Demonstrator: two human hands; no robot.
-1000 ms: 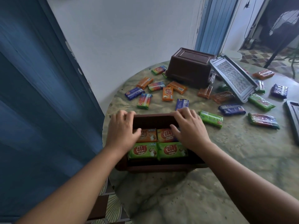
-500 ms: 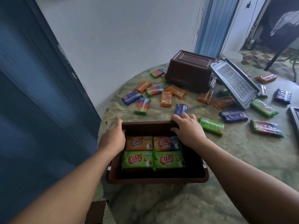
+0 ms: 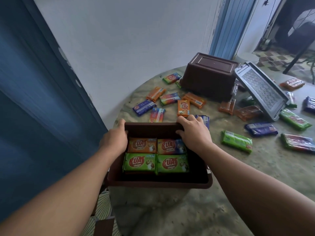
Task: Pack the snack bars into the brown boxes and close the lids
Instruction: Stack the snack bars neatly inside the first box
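Observation:
An open brown box (image 3: 158,182) stands at the near left edge of the round table. Inside lie two orange snack bars (image 3: 142,145) at the back and two green snack bars (image 3: 139,163) in front. My left hand (image 3: 115,139) grips the box's far left corner. My right hand (image 3: 194,132) grips its far right corner, thumb inside the rim. A second brown box (image 3: 208,76) sits upside down at the back. Several loose snack bars (image 3: 183,107) in orange, blue, green and rainbow wrappers lie scattered beyond and to the right.
A grey perforated lid (image 3: 262,90) leans against the upturned box. A green bar (image 3: 237,141) lies just right of my right hand. The round marbled table (image 3: 170,210) ends close to a blue door at left and a white wall behind.
Both hands have shifted from over the bars to the box's far corners. The box has slid toward me, its near rim past the table edge.

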